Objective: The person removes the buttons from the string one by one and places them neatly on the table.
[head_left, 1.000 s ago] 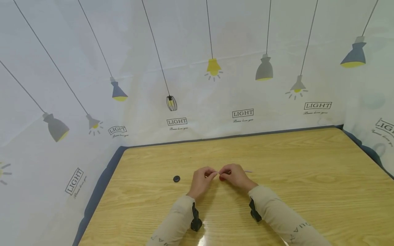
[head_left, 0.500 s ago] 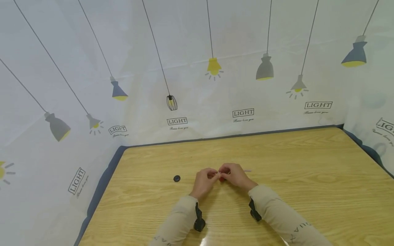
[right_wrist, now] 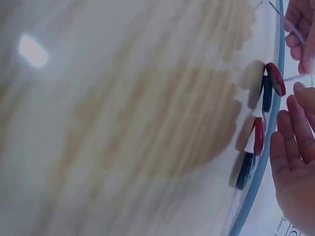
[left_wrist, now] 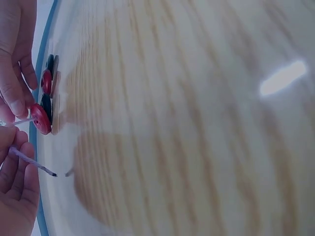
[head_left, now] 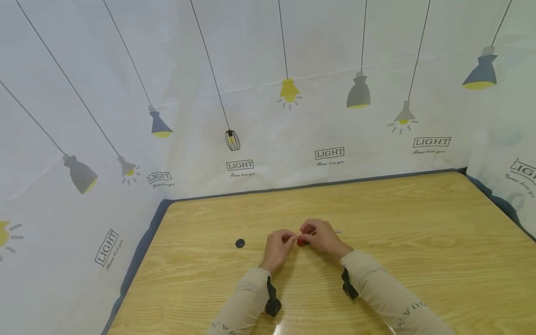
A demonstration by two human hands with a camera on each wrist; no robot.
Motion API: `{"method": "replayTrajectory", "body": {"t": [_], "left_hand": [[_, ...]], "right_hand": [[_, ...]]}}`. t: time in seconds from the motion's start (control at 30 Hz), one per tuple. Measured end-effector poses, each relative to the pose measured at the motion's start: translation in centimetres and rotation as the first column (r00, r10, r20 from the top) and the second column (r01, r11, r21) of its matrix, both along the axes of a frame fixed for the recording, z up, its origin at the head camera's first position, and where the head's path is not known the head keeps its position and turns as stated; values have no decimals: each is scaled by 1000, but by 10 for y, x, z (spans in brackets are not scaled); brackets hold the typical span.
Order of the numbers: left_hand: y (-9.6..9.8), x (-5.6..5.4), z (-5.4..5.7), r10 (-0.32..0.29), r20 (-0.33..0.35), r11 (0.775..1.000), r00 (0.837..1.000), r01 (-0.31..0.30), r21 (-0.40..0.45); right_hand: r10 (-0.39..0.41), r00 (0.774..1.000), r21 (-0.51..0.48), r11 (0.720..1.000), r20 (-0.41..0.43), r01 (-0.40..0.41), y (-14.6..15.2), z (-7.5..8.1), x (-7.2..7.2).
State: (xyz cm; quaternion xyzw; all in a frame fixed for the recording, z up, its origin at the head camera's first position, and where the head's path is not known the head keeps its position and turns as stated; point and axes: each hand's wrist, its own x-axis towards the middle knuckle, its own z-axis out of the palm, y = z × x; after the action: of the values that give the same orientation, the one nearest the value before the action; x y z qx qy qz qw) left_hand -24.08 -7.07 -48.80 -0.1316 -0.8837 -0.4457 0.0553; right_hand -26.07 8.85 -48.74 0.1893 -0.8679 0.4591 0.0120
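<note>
My left hand pinches a pale lilac string, and a dark-tipped end sticks out below its fingers in the left wrist view. From those fingertips the string runs into a red button, tilted at the near end of a row. Behind it stand a dark button, another red button and another dark one, edge-on along the string. My right hand is right beside the near red button, its thumb tip just off the string and its other fingers loosely extended in the right wrist view.
A loose black button lies on the wooden table, left of my hands. The string's far tail shows past my right hand. A white curtain printed with lamps stands around the table's back and sides.
My right hand has lifted slightly and its fingertips have parted from my left hand's, so more of the red button shows. My left hand has shifted slightly right.
</note>
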Motion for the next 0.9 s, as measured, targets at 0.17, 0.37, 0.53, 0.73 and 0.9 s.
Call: {"method": "replayTrajectory", "body": {"t": [0.17,0.37,0.53,0.73,0.9], "left_hand": [[0,0,1,-2,22,1000,1000,2,8],[1,-1,-2,-8,16,1000,1000,8,16],[1,-1,-2,-4,8,1000,1000,4,13],[0,-1,-2,-10,-12,1000,1000,10,19],[-1,1,0,-3,15,999,1000,2,36]], "right_hand": [[25,998,22,999,55,-26,4,0,-2],[68,996,95,993,65,-74,5,-2,-2],[112,994,142,983,19,-113,6,-4,-3],[135,991,166,977,-2,-133,6,-4,-4],[139,990,193,972,-19,-133,6,-5,-5]]}}
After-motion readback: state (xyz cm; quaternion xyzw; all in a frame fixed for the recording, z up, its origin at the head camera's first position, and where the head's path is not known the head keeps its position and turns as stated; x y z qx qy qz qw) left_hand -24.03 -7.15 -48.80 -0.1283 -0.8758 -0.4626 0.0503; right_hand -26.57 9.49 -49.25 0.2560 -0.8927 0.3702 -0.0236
